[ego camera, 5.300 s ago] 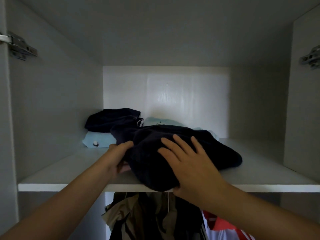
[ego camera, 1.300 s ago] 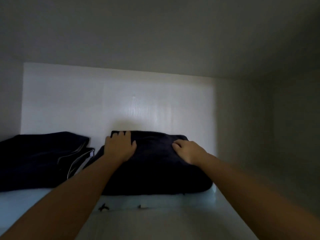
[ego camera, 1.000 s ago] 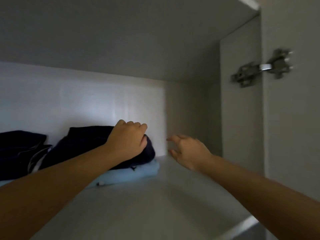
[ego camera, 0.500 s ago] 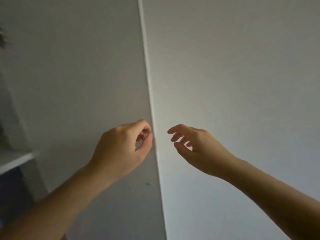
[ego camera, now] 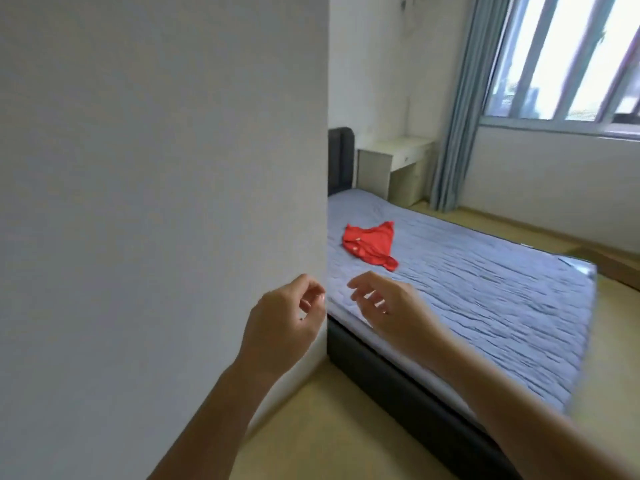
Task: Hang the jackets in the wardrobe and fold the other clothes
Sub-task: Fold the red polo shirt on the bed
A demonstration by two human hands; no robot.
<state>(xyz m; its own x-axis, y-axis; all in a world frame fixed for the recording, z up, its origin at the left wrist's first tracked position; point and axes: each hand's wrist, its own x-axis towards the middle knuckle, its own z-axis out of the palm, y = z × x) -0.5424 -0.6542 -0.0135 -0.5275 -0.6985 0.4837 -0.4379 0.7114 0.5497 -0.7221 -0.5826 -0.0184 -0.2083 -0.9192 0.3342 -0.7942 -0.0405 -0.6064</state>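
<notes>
A crumpled red garment (ego camera: 371, 243) lies on the blue-grey bed cover (ego camera: 485, 289), near the bed's left side. My left hand (ego camera: 282, 327) hangs in the air in front of the white wardrobe panel (ego camera: 156, 202), fingers loosely curled, holding nothing. My right hand (ego camera: 391, 308) floats over the near corner of the bed, fingers relaxed and empty. Both hands are well short of the red garment. The wardrobe's inside and the folded clothes on its shelf are out of sight.
The white panel fills the left half of the view. A dark bed frame (ego camera: 398, 386) runs along the yellowish floor (ego camera: 329, 427). A white bedside desk (ego camera: 391, 168), a blue curtain (ego camera: 460, 116) and a window (ego camera: 571, 57) stand behind the bed.
My hands left the dark folded garment on the wardrobe shelf and pulled back empty. The view swung right, from the shelf past the white panel to the bed.
</notes>
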